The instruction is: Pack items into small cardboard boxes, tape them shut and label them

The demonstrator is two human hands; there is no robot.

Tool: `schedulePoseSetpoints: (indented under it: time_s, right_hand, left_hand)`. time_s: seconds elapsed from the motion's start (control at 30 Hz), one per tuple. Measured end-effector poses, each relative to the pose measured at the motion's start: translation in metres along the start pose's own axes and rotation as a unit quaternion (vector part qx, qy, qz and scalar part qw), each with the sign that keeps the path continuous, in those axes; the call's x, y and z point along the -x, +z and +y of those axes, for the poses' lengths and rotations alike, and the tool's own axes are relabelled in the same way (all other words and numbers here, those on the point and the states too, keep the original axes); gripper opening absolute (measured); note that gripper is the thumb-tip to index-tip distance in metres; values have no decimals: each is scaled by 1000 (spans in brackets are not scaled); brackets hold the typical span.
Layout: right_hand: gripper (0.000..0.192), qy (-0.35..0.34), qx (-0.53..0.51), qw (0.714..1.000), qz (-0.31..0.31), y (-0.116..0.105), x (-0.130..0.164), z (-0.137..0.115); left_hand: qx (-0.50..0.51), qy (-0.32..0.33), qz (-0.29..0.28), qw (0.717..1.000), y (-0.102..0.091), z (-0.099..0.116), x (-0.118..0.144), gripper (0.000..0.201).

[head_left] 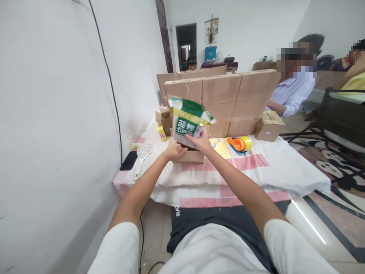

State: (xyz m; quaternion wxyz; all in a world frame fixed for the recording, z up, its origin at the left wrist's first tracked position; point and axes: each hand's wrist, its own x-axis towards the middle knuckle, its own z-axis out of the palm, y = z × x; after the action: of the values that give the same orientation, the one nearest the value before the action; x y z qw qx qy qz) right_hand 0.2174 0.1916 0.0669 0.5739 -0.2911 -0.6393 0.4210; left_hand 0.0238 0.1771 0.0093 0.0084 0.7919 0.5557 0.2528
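Green and white, the packet (182,116) was at mid-frame, pinched in the right grip (201,141) and not yet released; whether its lower edge sat inside the small carton (188,157) was unclear, as was what the left grip (172,150) held.

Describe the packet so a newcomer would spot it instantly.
A wall of brown boxes stands along the far side of the table. Before its left end, the right hand grips the packet. Its green top, yellow band and white lettering set it apart from the plain boxes behind.
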Motion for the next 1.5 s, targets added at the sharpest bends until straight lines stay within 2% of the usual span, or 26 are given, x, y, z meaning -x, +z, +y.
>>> schedulePoseSetpoints:
  time_s: [0.07,0.13,0.27,0.33,0.4,0.57,0.67,0.73,0.83,0.93,1.0,1.1,1.17,1.33,1.43,1.5]
  right_hand:
    - [66,-41,49,998,-16,10,-19,19]
    - [62,-64,106,991,-43,11,-29,40]
    - [65,-72,200,971,-108,-2,-34,65]
    - [72,-70,236,957,-151,-8,-36,62]
    - [78,-71,293,933,-198,-11,-40,50]
    - [80,-95,449,841,-287,-13,-58,-4]
    - [77,-45,518,780,-350,-10,-73,-25]
    - [80,-17,540,749,-385,-5,-81,-24]
    - [76,-3,532,735,-420,7,-81,-4]
    - [64,59,548,702,-451,21,-68,24]
    - [56,91,570,685,-446,27,-57,37]
    - [50,86,583,691,-419,22,-46,44]
    - [54,72,584,698,-408,12,-43,42]
    - [67,-39,554,724,-410,-10,-43,41]
    - [64,-64,533,722,-437,-3,-47,51]
    - [58,-37,504,733,-455,9,-51,59]
  left_hand:
    - [-10,7,-3,1000,0,-5,8,38]
    - [-26,-10,21,999,-3,-12,19,35]
    - [-55,-112,113,986,-11,-28,37,36]
    - [-53,-160,141,976,-12,-34,40,34]
    - [-43,-183,145,971,-10,-37,40,29]
    - [-4,-192,135,972,-4,-40,35,21]
    - [19,-201,143,969,0,-40,34,18]
    - [32,-217,159,962,4,-40,35,14]
    - [50,-248,188,949,13,-40,35,19]
    - [65,-256,196,944,20,-39,34,23]
    - [71,-253,196,945,22,-39,33,23]
    - [70,-251,205,943,23,-39,33,22]
    - [66,-251,218,941,24,-38,33,26]
    - [83,-226,266,933,30,-32,29,44]
    - [114,-214,257,936,33,-26,20,43]
    - [125,-210,242,939,33,-21,16,42]
